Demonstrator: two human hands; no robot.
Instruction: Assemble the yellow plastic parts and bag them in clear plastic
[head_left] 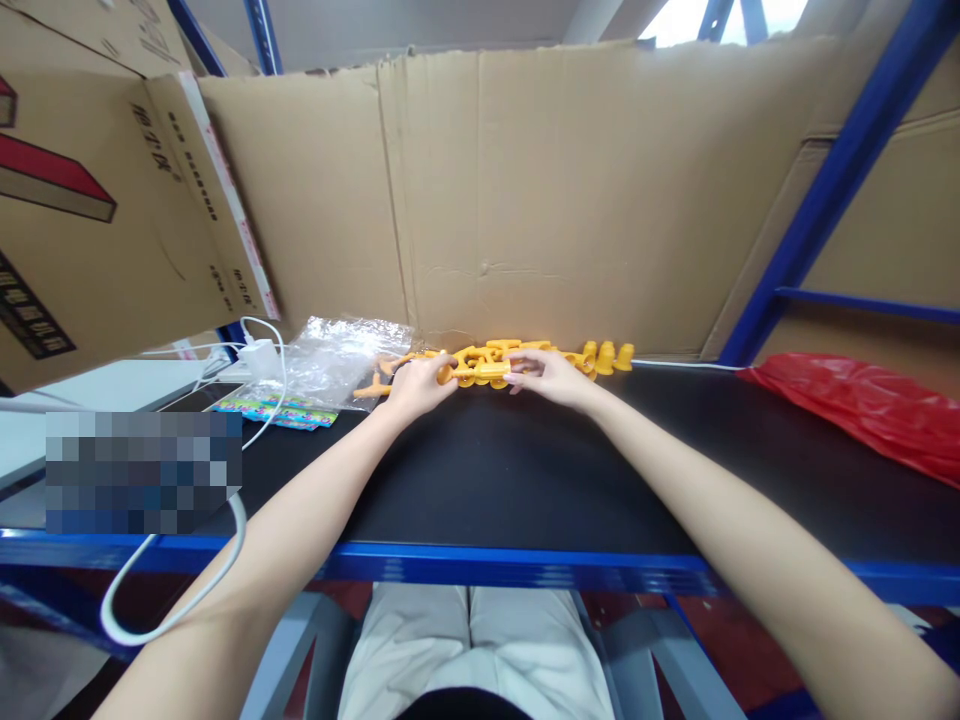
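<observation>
A yellow plastic piece [491, 371], a stubby cylinder with a narrower stem to its left, is held between both hands at the back of the black tabletop. My left hand [420, 386] is closed around its stem end. At the other end, the thumb and fingers of my right hand [551, 378] pinch the wider cylinder. Just behind is a row of yellow plastic parts [506, 348], partly hidden by my hands. Several yellow cup-like pieces [606, 357] stand right of my right hand. Yellow-orange rod-like parts [373, 391] lie left of my left hand.
Clear plastic bags [330, 350] and colourful packets [289, 412] lie left, near a white charger [259, 357] and cables. A white cable loops over my left forearm. A red plastic bag [855, 405] lies right. A cardboard wall [570, 200] and blue frame [817, 190] bound the table.
</observation>
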